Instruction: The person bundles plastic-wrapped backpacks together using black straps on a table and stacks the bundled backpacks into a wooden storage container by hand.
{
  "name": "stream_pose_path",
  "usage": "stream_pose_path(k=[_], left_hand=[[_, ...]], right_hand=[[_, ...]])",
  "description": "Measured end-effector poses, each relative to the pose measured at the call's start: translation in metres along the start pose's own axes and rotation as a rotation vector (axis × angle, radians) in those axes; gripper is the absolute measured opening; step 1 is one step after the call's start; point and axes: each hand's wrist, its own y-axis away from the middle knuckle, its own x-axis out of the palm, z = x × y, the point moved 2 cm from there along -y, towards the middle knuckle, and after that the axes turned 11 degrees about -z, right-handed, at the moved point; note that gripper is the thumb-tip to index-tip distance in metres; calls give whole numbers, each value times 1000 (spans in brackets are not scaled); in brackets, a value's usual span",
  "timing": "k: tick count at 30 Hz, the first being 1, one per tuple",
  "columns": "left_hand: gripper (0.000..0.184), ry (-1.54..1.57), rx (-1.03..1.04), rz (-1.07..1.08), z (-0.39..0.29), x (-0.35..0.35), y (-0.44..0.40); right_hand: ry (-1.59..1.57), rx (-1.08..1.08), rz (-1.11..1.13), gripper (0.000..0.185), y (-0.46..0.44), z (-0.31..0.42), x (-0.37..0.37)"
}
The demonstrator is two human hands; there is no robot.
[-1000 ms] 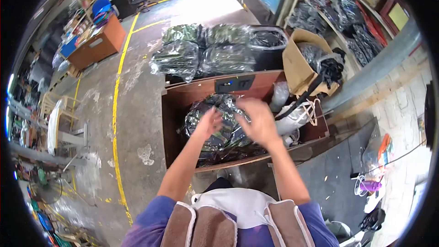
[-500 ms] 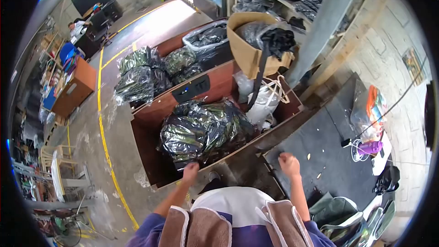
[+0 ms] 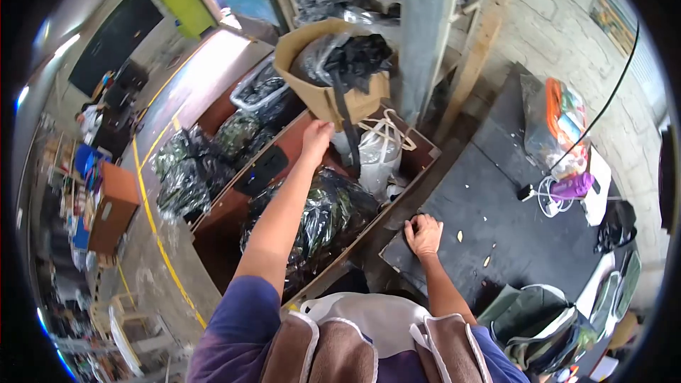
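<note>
My left hand (image 3: 318,139) is stretched forward over the wooden bin (image 3: 287,140), by the lower part of the brown cardboard box (image 3: 323,103). Its fingers are curled in, and I cannot make out what they hold, if anything. Beneath that forearm lie camouflage-patterned bundles in clear plastic (image 3: 333,206). To the right of the hand, a black strap (image 3: 346,124) hangs from the box beside a white bag with straps (image 3: 378,154). My right hand (image 3: 424,234) rests on the near left edge of the dark tabletop (image 3: 468,206), fingers loosely bent, thumb apart, holding nothing.
A grey metal post (image 3: 429,35) stands behind the bin. On the tabletop are a purple bottle (image 3: 572,186), a white cable (image 3: 546,202) and a clear bag of colourful items (image 3: 560,128). Green fabric pieces (image 3: 528,312) lie nearer. More wrapped bundles (image 3: 181,170) sit left.
My left hand has reached forward and up over the bin to the cardboard box. My right hand has come down onto the table edge. The view has shifted and turned.
</note>
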Motion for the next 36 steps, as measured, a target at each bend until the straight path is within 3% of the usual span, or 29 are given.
stream_pose_path(k=[3, 4, 7, 8, 10, 12, 14, 15, 17, 18, 19, 20, 21, 23, 24, 26, 28, 30, 31, 32, 33, 35, 36], left_hand=[[47, 15, -147, -10, 0, 45, -52], [43, -5, -226, -26, -7, 58, -62], [51, 127, -250, -132, -16, 88, -74], [44, 346, -102, -72, 46, 102, -130], [35, 171, 82, -184, 46, 105, -111], [35, -41, 406, -160, 60, 100, -64], [38, -201, 190, -5, 97, 85, 0], [40, -352, 277, 38, 117, 67, 38], [43, -766, 154, 349, 188, 15, 106], [40, -972, 293, 415, 251, -21, 142], [37, -1151, 169, 711, 255, -59, 181], [39, -1419, 220, 1141, 297, -103, 205], [45, -1524, 111, 1237, 366, -152, 222], [48, -1619, -231, 917, 274, -192, 265], [50, -1762, -268, 1101, 271, -204, 260], [45, -1702, -207, 1071, 246, -206, 257], [39, -1418, 11, 857, 196, -184, 261], [37, -1011, 211, 641, 95, -152, 269], [34, -816, 252, 572, 40, -137, 276], [32, -620, 297, 497, -16, -124, 284], [29, -650, 345, 543, -74, -115, 297], [26, -608, 376, 731, -136, -104, 319], [27, -530, 358, 868, -146, -101, 326]], right_hand=[[44, 38, 5, 20, -6, 1, 1], [43, 41, 22, 20, -4, 0, 2], [59, 56, 6, 22, -6, 0, 4], [48, 42, -1, 23, -9, 1, 2], [58, 57, -13, 24, -9, 0, 2], [58, 67, 9, 23, -9, -1, 3], [60, 61, 14, 23, -9, -1, 1], [55, 60, 9, 22, -9, 0, 1], [37, 36, 11, 22, -8, 1, 2], [44, 44, 6, 22, -7, 2, 2], [49, 51, 0, 22, -8, 1, 2], [35, 31, 5, 22, -8, 2, 2], [34, 35, -2, 22, -7, 2, 2], [21, 30, -18, 21, -5, 3, 0], [5, 8, -9, 21, -2, 4, 0], [39, 36, 2, 22, -3, 3, 2], [58, 49, 64, 23, -8, 8, 7], [-18, 203, 18, 25, -19, 23, 23], [-148, 201, 73, 32, -32, 48, 17], [-375, 342, 262, 49, -42, 68, 25], [-651, 456, 478, 66, -43, 57, 95], [-1295, 1140, 853, 78, -90, 152, 25], [-1776, 1044, 1156, 76, -110, 165, 37]])
